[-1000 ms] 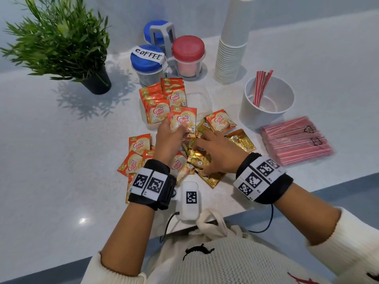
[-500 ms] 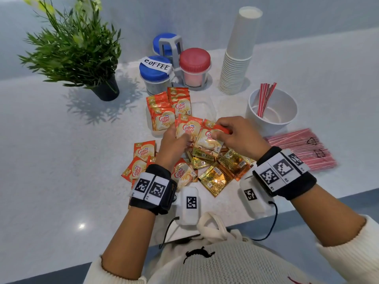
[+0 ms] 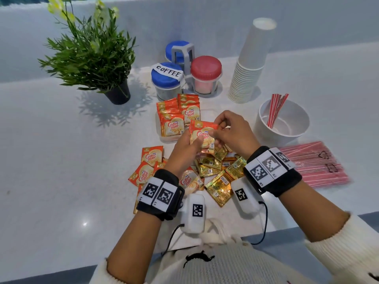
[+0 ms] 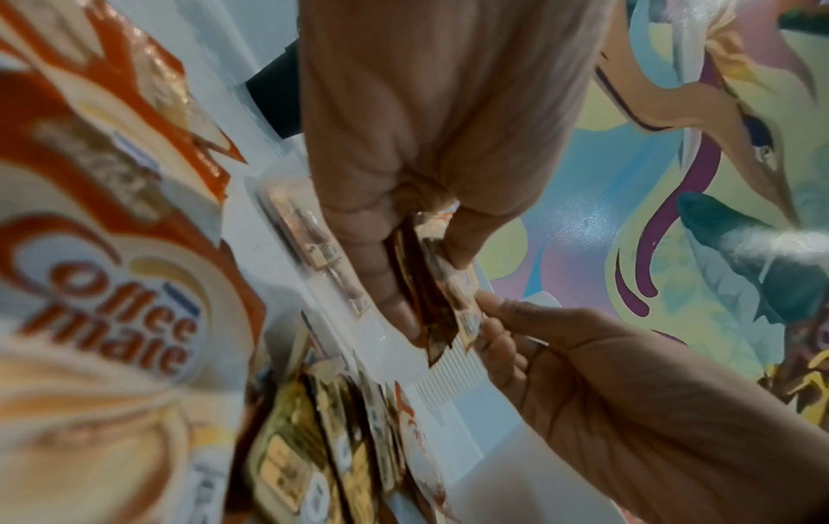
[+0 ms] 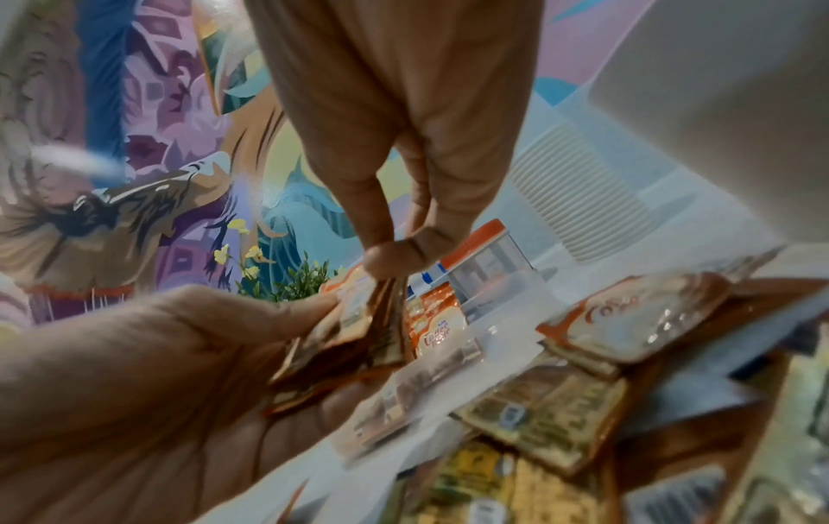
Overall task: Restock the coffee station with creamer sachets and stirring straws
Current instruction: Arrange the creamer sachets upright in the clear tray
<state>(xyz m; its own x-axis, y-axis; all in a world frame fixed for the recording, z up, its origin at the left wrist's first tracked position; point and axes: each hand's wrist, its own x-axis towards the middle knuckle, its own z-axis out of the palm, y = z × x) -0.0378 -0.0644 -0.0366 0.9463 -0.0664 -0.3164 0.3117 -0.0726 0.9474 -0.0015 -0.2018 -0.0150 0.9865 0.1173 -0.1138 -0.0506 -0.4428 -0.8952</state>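
Held above the white counter (image 3: 51, 160), just in front of the clear plastic sachet box (image 3: 164, 132): a small stack of orange and cream "Coffee mate" creamer sachets (image 3: 202, 135), faces toward the head camera, long axis upright and leaning slightly right, top edge pointing away toward the box. Left hand (image 3: 185, 148) curled round the stack's lower edge, thumb across the front; right hand (image 3: 230, 133) pinching the upper right corner between thumb and forefinger. In the left wrist view, stack (image 4: 430, 283) seen edge-on between left thumb and fingers.

Inside the box, more sachets standing upright in rows, "Coffee mate" readable on the front ones. In front of the box, loose sachets (image 3: 215, 171) scattered flat at mixed angles, some orange faces up with the same brand legible, others gold backs up with barcodes.

Behind the box, blue-lidded clear jar (image 3: 167, 83) bearing a white tag lettered "COFFEE", beside a red-lidded jar (image 3: 206, 75).

Right of the box, white round bowl (image 3: 287, 132) holding a few red and white stirring straws (image 3: 275, 109), leaning upward and right. Further right, pink bundled pack of straws (image 3: 315, 167) lying flat, long axis roughly left to right.
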